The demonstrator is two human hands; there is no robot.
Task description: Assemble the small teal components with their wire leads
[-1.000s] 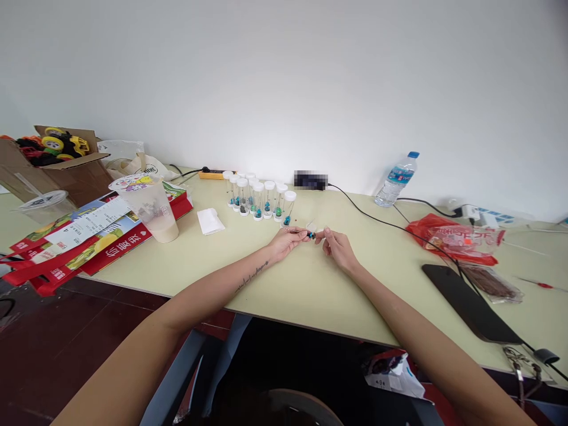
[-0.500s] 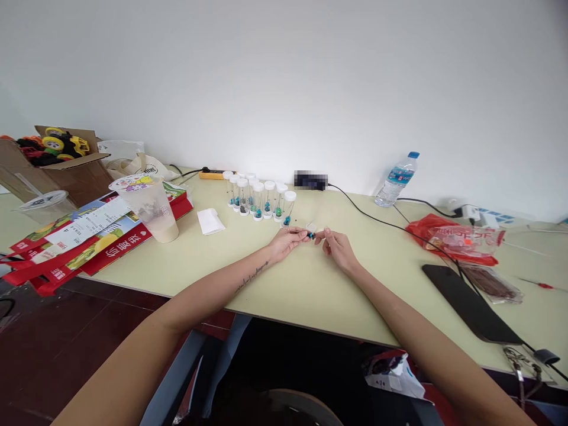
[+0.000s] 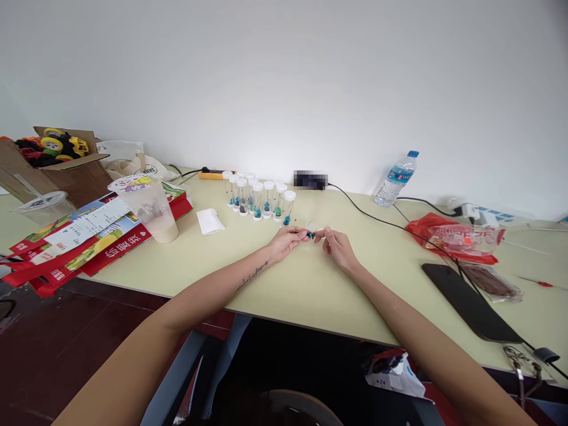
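Observation:
Near the middle of the table, my left hand (image 3: 284, 244) pinches a small blue and black beaded piece (image 3: 310, 235) between thumb and fingertips. My right hand (image 3: 341, 248) is just to the right, fingers curled and the index fingertip at the piece's right end. Whatever may be between its thumb and index finger is too small to make out. Behind the fingers lies a small clear item (image 3: 310, 225), partly hidden. Several clear tubes with white caps (image 3: 257, 201) stand beyond my left hand, holding blue, green and dark beads on thin stems.
On the left are a folded tissue (image 3: 210, 222), a drink cup (image 3: 158, 213), red bags (image 3: 110, 239) and a cardboard box (image 3: 75, 183). A black device (image 3: 310, 180) and a water bottle (image 3: 396, 179) are by the wall. To the right lie cables, red plastic packaging (image 3: 457, 239) and a dark flat case (image 3: 465, 302).
Almost nothing differs. Both hands stay together at the beaded piece, and the view has shifted very slightly.

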